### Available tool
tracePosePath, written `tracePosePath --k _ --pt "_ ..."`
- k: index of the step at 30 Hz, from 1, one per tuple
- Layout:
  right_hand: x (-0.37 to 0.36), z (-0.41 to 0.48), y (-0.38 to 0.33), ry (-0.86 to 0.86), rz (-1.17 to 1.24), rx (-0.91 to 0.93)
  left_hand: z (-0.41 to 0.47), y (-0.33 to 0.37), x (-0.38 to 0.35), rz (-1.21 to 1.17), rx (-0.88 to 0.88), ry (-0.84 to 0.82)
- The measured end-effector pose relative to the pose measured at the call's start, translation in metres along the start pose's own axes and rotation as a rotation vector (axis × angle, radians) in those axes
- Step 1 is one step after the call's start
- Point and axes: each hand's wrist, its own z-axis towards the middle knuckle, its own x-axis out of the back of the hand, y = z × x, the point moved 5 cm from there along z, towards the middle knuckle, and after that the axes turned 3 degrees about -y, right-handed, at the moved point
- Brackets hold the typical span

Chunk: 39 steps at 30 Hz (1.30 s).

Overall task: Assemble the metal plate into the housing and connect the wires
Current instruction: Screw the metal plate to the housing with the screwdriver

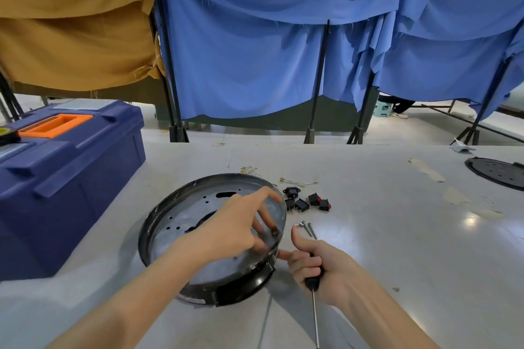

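A round black housing (pixel 243 289) lies on the grey table with a perforated metal plate (pixel 187 212) seated inside it. My left hand (pixel 241 224) reaches over the plate, and its fingertips pinch a small dark part near the plate's right rim. My right hand (pixel 320 266) grips a black-handled screwdriver (pixel 314 309) just right of the housing, shaft pointing toward me, index finger touching the housing's edge. Thin wires (pixel 297 182) lie on the table behind the housing.
Several black switches and sockets (pixel 306 201) and three screws (pixel 307 228) lie right of the housing. A blue toolbox (pixel 65 178) stands at the left. A black round cover (pixel 499 171) sits at the far right. Blue and tan cloths hang behind the table.
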Motion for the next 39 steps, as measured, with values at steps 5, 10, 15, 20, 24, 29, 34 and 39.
tracePosePath --k 5,10,15,20,24,29,34,39 --pt "0.003 -0.005 0.007 0.014 0.027 -0.067 0.002 -0.008 -0.012 -0.045 0.029 -0.041" --pt "0.002 -0.011 0.013 -0.010 0.045 -0.073 0.005 -0.007 -0.016 -0.042 0.025 -0.120" --pt "0.003 -0.011 0.017 0.027 0.116 -0.023 0.007 -0.008 -0.018 -0.081 0.047 -0.147" --pt "0.000 -0.011 0.019 0.023 0.119 -0.017 0.001 -0.014 -0.018 -0.150 0.047 -0.148" --pt "-0.001 -0.015 0.021 0.022 0.123 -0.014 0.000 -0.016 -0.020 -0.172 0.034 -0.143" --pt "-0.004 -0.020 0.022 0.007 0.169 -0.042 0.001 -0.016 -0.022 -0.178 0.045 -0.149" --pt "-0.005 -0.026 0.023 0.000 0.222 -0.050 0.001 -0.018 -0.026 -0.221 0.051 -0.148" --pt "-0.006 -0.038 0.023 -0.067 0.269 -0.085 0.000 -0.019 -0.030 -0.235 0.046 -0.136"
